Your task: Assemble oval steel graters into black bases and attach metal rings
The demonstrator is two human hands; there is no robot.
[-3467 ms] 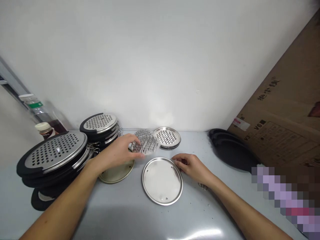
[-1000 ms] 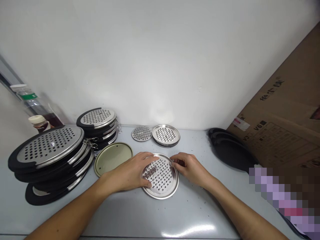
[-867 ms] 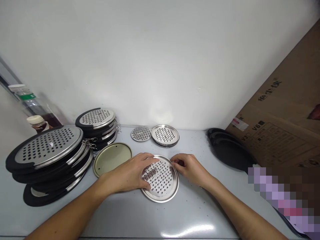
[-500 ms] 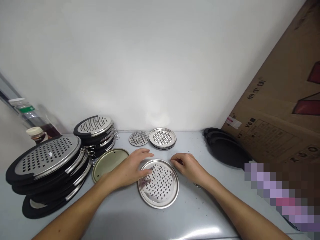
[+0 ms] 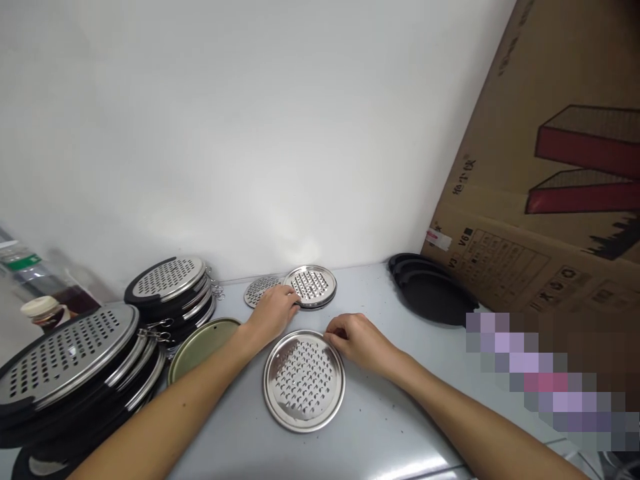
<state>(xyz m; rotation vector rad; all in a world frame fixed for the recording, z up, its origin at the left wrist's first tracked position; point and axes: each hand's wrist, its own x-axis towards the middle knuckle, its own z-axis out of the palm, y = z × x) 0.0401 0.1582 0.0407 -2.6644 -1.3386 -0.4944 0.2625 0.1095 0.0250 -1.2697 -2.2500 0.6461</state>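
A round metal grater disc (image 5: 304, 381) with a raised rim lies flat in front of me. My right hand (image 5: 361, 339) is closed at its upper right rim, with thumb and bent forefinger pinching there. Farther back, my left hand (image 5: 274, 308) has its fingers and thumb closed at the near left edge of a rimmed grater disc (image 5: 311, 284), the top one of a small stack. Partly behind that hand lies a flat perforated disc (image 5: 260, 287). A greenish round plate (image 5: 203, 347) rests by the left forearm, which covers part of it.
Stacks of black-edged graters with wire hooks stand at the left, one nearer (image 5: 75, 353) and one farther (image 5: 167, 279). Behind them are a bottle (image 5: 37, 270) and a small jar (image 5: 46, 313). Black round rims (image 5: 435, 293) lie at the right against a large cardboard box (image 5: 500, 200).
My left hand has moved from above the near grater disc to the small stack at the back. My right hand has shifted slightly onto the near disc's rim. The whole view has turned somewhat.
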